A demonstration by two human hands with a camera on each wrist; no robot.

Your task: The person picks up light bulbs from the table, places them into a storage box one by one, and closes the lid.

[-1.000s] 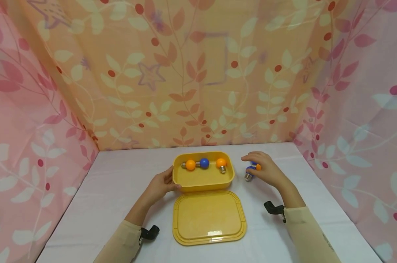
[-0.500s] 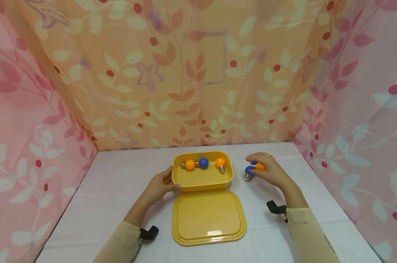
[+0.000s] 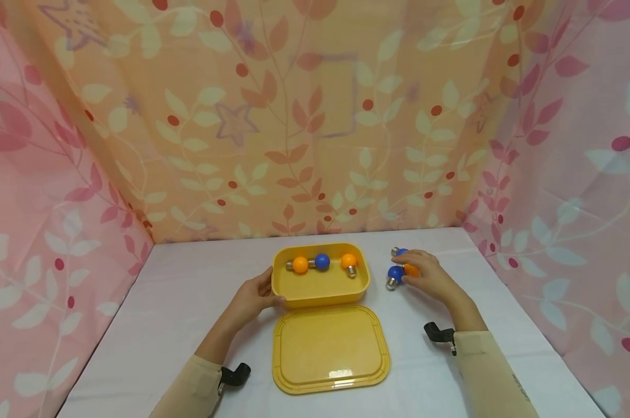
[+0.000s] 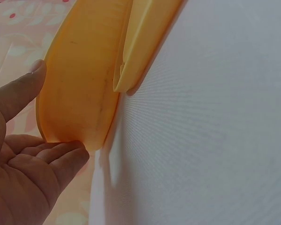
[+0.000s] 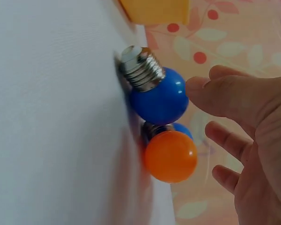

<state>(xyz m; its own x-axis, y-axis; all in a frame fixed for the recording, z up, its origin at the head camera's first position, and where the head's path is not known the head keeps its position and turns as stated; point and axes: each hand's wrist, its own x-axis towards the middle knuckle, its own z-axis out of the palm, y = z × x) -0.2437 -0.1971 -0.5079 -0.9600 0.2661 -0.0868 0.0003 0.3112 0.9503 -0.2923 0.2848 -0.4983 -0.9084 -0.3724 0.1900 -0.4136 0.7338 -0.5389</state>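
A yellow plastic box (image 3: 320, 301) stands uncovered on the white table, with two orange bulbs (image 3: 300, 265) and a blue bulb (image 3: 322, 262) lying inside. My left hand (image 3: 251, 299) holds its left end, thumb at the rim and fingers against the outer wall in the left wrist view. To the right of the box lie a blue bulb (image 5: 161, 101), an orange bulb (image 5: 171, 157) and another blue bulb (image 3: 401, 252) behind. Over these hovers my right hand (image 3: 432, 278), fingers spread and gripping nothing. Its thumb tip is right at the nearer blue bulb.
The yellow lid (image 3: 330, 348) lies flat in front of the box, close to its front wall. Patterned curtains (image 3: 304, 128) hang behind the table and along both sides. Each wrist carries a black camera mount (image 3: 439, 332).
My right hand has shifted slightly right and lower over the loose bulbs, leaving the rear blue bulb more visible. The left hand stays at the box.
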